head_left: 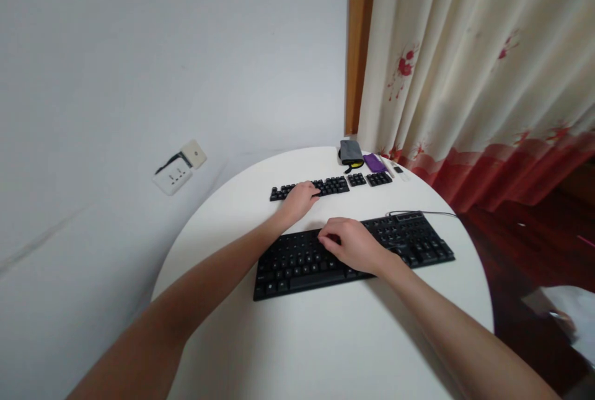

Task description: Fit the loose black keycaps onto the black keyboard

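A black keyboard (302, 270) lies on the white round table, its upper left part without keycaps and white-lettered keys on the lower rows. Over its middle, my right hand (351, 242) is closed, thumb and fingers curled together at the bare part. Whatever is pinched there is hidden. Farther back, loose black keycaps (335, 185) stand in rows as a long block. My left hand (300, 198) reaches onto the left half of this block, the back of the hand hiding most of the fingers. Two smaller keycap groups, a middle one (356, 179) and a right one (379, 178), sit beside the block.
A grey pouch (351, 152) and a purple cloth (374, 163) lie at the back of the table (279, 350). Small items (398, 170) are beside them. The keyboard's cable (437, 213) runs off the right edge. A wall socket (173, 177) is left; a curtain (465, 77) hangs right.
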Demonstrator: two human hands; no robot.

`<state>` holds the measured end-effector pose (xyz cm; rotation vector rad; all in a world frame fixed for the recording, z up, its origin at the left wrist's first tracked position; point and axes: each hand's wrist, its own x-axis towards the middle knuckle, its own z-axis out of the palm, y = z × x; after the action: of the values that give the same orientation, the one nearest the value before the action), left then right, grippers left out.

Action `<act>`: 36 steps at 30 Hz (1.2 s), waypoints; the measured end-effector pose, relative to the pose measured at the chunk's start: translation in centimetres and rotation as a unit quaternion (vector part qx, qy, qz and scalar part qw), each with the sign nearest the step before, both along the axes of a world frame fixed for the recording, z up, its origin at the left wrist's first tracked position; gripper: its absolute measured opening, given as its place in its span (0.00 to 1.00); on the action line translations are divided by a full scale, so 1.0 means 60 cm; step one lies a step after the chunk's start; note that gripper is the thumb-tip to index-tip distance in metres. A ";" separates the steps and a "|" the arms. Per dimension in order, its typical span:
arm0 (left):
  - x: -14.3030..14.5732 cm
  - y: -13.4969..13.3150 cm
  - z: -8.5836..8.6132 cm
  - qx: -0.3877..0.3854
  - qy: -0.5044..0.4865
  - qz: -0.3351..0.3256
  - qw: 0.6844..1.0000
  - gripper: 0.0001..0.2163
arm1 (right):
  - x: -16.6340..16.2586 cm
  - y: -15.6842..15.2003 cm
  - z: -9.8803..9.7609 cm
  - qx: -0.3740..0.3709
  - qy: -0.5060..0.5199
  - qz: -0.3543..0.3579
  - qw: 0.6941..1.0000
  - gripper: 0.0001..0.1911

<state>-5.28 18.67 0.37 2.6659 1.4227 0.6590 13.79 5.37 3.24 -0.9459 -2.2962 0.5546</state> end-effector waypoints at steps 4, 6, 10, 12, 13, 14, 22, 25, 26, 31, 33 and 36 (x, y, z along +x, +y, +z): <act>-0.002 0.003 -0.010 0.001 0.004 -0.009 1.000 0.08 | 0.006 0.003 0.008 0.000 0.007 -0.001 1.000 0.09; -0.004 0.003 -0.012 0.003 0.002 -0.014 1.000 0.08 | 0.009 0.005 0.010 0.002 0.011 -0.003 1.000 0.09; -0.009 -0.002 -0.015 0.001 -0.008 -0.030 1.000 0.08 | 0.014 0.009 0.009 0.000 0.015 -0.008 1.000 0.09; -0.013 -0.010 -0.015 -0.003 -0.013 -0.039 0.999 0.07 | 0.015 0.012 0.004 -0.002 0.008 -0.019 1.000 0.09; -0.015 -0.016 -0.013 -0.006 -0.014 -0.043 0.999 0.06 | 0.015 0.014 0.001 -0.003 0.002 -0.030 1.000 0.09; -0.017 -0.024 -0.011 -0.011 -0.016 -0.046 0.999 0.06 | 0.015 0.017 -0.003 -0.002 -0.005 -0.046 0.999 0.09; -0.014 -0.145 0.037 -0.076 -0.134 -0.079 0.985 0.05 | 0.011 0.029 -0.024 -0.020 0.069 -0.083 0.994 0.07; -0.007 -0.187 0.047 -0.075 -0.169 -0.080 0.979 0.05 | 0.008 0.022 -0.019 -0.030 0.091 -0.041 0.995 0.02; -0.006 -0.196 0.048 -0.077 -0.176 -0.075 0.979 0.04 | 0.008 0.019 -0.017 -0.033 0.092 -0.033 0.995 0.02; -0.014 -0.216 0.043 -0.090 -0.196 -0.047 0.975 0.04 | 0.012 0.019 -0.017 -0.053 0.069 -0.015 0.996 0.03; -0.020 -0.222 0.040 -0.098 -0.207 -0.035 0.973 0.04 | 0.018 0.026 -0.022 -0.048 0.052 -0.030 0.997 0.04; -0.026 -0.233 0.038 -0.124 -0.223 -0.041 0.966 0.04 | 0.026 0.038 -0.030 -0.043 0.057 -0.066 0.995 0.06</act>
<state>-6.86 4.66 2.62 2.1895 1.1761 0.9301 15.35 7.65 1.44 -1.0693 -2.1055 0.6396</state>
